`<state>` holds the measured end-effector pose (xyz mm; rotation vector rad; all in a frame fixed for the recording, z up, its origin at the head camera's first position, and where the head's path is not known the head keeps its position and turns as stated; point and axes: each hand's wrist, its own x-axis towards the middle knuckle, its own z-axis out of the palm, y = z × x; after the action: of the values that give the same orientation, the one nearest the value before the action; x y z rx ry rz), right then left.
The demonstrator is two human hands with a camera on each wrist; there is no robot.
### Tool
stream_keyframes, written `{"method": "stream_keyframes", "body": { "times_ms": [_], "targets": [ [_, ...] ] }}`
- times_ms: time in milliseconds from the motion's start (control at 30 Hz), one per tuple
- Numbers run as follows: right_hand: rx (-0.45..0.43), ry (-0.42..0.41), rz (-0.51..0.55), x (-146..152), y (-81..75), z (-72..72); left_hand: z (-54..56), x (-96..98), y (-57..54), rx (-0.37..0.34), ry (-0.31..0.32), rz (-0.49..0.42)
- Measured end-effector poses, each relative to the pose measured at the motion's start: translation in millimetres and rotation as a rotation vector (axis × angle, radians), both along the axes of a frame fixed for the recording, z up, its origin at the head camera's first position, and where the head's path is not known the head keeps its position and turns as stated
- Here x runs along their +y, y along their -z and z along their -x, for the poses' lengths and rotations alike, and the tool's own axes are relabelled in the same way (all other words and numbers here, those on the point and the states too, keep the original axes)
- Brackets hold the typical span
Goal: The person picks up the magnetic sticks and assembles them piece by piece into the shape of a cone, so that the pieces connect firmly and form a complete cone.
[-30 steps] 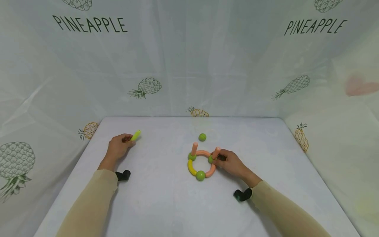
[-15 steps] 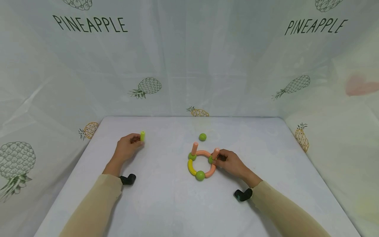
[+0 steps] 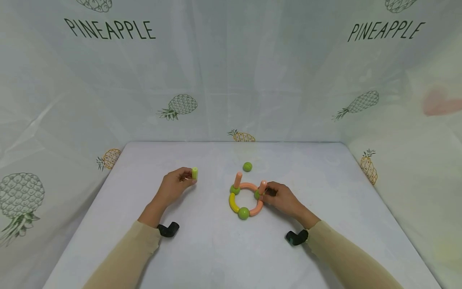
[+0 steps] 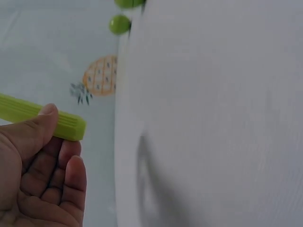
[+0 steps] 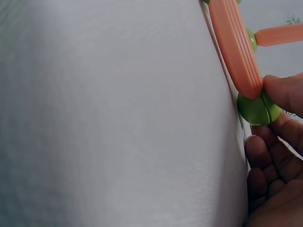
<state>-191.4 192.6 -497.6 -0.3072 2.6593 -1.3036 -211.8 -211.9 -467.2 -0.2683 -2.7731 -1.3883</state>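
Observation:
In the head view my left hand (image 3: 175, 185) pinches a short yellow-green ribbed rod (image 3: 195, 173), held upright above the table. The left wrist view shows thumb and fingers on that yellow-green rod (image 4: 68, 125). My right hand (image 3: 285, 199) pinches a green ball (image 3: 257, 194) at the right of a ring lying on the table. The ring joins green balls, curved orange rods (image 3: 247, 186) and one curved yellow rod (image 3: 233, 202). Two straight orange rods (image 3: 238, 180) stand up from its left and right balls. At the ring's front sits another green ball (image 3: 244, 213).
A loose green ball (image 3: 247, 166) lies behind the ring on the white table (image 3: 216, 249). A pineapple-print sheet (image 3: 245, 72) hangs behind and at the sides. Black wrist cameras (image 3: 168, 229) sit at both cuffs.
My left hand has moved right and slightly nearer with the yellow-green rod, which has turned from slanted to upright. The right hand has stayed at the ring.

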Motion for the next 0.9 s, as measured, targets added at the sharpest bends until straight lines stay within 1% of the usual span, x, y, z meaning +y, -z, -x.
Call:
{"method": "stream_keyframes", "body": {
  "times_ms": [200,367,500,667,900],
  "targets": [
    [-0.002,-0.001,0.014,0.1,0.0,-0.4,-20.1,34.6,-0.7,0.018,0.079,-0.012],
    [0.008,-0.004,0.003,1.1,1.2,-0.1,-38.2,65.9,0.7,-0.003,0.144,-0.022],
    [0.013,0.000,0.004,1.4,1.4,-0.1,-48.2,86.8,2.3,-0.012,0.198,-0.025],
    [0.012,-0.001,0.013,1.0,2.1,0.0,-55.7,104.4,3.6,-0.019,0.253,-0.049],
    [0.033,-0.008,0.006,0.6,1.7,0.1,-59.3,121.1,7.0,-0.004,0.324,-0.086]
  ]
}}
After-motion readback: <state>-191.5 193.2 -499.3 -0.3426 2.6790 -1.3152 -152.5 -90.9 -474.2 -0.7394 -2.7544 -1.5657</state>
